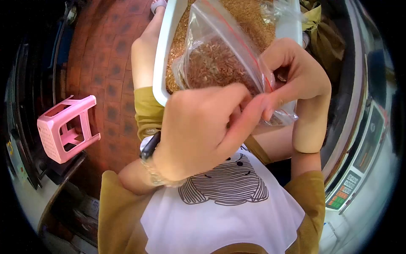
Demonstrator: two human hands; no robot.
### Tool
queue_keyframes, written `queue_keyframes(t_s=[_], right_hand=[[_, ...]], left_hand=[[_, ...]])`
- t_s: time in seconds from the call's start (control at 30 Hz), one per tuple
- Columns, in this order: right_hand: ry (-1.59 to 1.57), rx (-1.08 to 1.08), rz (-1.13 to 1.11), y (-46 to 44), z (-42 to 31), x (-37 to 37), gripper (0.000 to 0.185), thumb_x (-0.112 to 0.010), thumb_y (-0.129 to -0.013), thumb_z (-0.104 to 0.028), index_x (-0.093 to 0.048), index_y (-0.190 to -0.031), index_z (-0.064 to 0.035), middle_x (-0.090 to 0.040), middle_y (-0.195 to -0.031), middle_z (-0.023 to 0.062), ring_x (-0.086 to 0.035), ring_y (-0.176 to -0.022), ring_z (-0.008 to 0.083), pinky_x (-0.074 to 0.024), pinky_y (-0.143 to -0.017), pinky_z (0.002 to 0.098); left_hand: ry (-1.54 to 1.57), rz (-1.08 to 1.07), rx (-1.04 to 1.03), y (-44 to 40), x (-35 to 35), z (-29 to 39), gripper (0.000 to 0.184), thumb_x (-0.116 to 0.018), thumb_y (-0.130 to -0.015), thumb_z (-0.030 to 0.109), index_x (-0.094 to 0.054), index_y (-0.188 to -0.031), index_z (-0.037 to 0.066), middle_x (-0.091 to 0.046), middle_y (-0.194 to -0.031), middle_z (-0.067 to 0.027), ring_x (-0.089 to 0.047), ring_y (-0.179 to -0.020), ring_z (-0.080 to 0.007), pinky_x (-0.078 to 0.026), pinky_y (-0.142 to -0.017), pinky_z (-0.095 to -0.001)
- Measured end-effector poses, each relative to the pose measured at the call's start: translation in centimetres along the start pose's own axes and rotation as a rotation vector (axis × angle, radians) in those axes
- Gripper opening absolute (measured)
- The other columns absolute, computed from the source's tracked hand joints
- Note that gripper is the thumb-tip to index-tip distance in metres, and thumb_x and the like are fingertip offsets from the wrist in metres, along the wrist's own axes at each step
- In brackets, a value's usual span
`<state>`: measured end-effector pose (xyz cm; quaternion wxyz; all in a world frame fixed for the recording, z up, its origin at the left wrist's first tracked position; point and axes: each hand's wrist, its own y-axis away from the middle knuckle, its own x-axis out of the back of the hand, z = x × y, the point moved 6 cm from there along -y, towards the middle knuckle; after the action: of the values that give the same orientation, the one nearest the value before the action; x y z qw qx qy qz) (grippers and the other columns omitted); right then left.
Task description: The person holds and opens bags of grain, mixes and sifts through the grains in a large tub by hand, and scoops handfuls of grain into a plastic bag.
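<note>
A person's right hand (pixel 298 74) pinches the red-lined edge of a plastic bag (pixel 207 21) of grain (pixel 215 63) over a white tub (pixel 160 80); the left hand (pixel 203 127), close beside it, appears to pinch too, its fingertips mostly hidden. A slack grip could tip grain past the tub's near rim. Room lies leftward, over brick floor (pixel 112 84) toward a pink stool (pixel 53 135).

Wht top (pixel 224 226) w/ mustard slvs (pixel 306 199)

Head camera looks steeply down, close above the fingers (pixel 244 122)
</note>
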<state>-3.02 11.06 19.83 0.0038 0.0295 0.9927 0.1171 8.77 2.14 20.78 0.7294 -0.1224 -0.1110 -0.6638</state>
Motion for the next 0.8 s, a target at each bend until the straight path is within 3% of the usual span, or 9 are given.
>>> queue_keyframes(t_s=[0.07,0.4,0.67,0.73,0.8], right_hand=[[0.029,0.0,0.022,0.0,-0.2,-0.2,0.039,-0.087,-0.069,-0.014,-0.051,-0.058,-0.0037,-0.043,-0.056,-0.0057,-0.039,-0.055,0.0008,-0.0295,-0.047,0.0231],[0.026,0.203,0.099,0.6,0.8,-0.4,0.043,-0.086,-0.069,-0.011,-0.045,-0.058,-0.0046,-0.039,-0.055,-0.0043,-0.035,-0.054,0.0013,-0.0237,-0.046,0.0234],[-0.388,0.36,0.228,0.8,3.6,-0.2,0.039,-0.083,-0.063,-0.007,-0.044,-0.058,-0.0057,-0.043,-0.055,-0.0007,-0.038,-0.05,0.0074,-0.0227,-0.047,0.027],[-0.397,0.422,0.135,0.5,4.0,0.2,0.039,-0.081,-0.063,-0.008,-0.042,-0.057,-0.0066,-0.043,-0.055,-0.0002,-0.038,-0.05,0.0093,-0.0232,-0.048,0.0276],[-0.651,0.395,0.29,0.4,5.4,0.6,0.041,-0.078,-0.066,-0.01,-0.039,-0.056,-0.0092,-0.041,-0.053,-0.0012,-0.037,-0.051,0.0094,-0.0231,-0.048,0.0275]], left_hand=[[-0.19,0.108,-0.05,-0.6,-0.3,0.3,0.022,-0.067,-0.092,0.017,-0.069,-0.078,0.0,-0.061,-0.055,-0.0055,-0.057,-0.045,-0.0085,-0.04,-0.044,-0.0217],[-0.218,0.116,0.005,-1.4,-1.0,0.5,0.013,-0.07,-0.087,0.014,-0.069,-0.083,0.002,-0.062,-0.062,-0.0118,-0.06,-0.05,-0.0222,-0.043,-0.047,-0.0302],[-0.111,0.183,-0.16,-1.0,-1.5,0.0,0.002,-0.068,-0.083,0.004,-0.067,-0.082,0.004,-0.058,-0.061,-0.0087,-0.055,-0.049,-0.0215,-0.04,-0.048,-0.031],[-0.114,0.189,-0.192,-0.9,-1.5,-0.1,0.004,-0.068,-0.081,0.003,-0.066,-0.08,0.004,-0.058,-0.061,-0.0073,-0.053,-0.049,-0.0207,-0.039,-0.048,-0.0309],[-0.111,0.194,-0.22,-0.7,-1.6,-0.2,0.005,-0.068,-0.08,0.002,-0.065,-0.077,0.005,-0.058,-0.061,-0.006,-0.052,-0.049,-0.0201,-0.038,-0.049,-0.0309]])
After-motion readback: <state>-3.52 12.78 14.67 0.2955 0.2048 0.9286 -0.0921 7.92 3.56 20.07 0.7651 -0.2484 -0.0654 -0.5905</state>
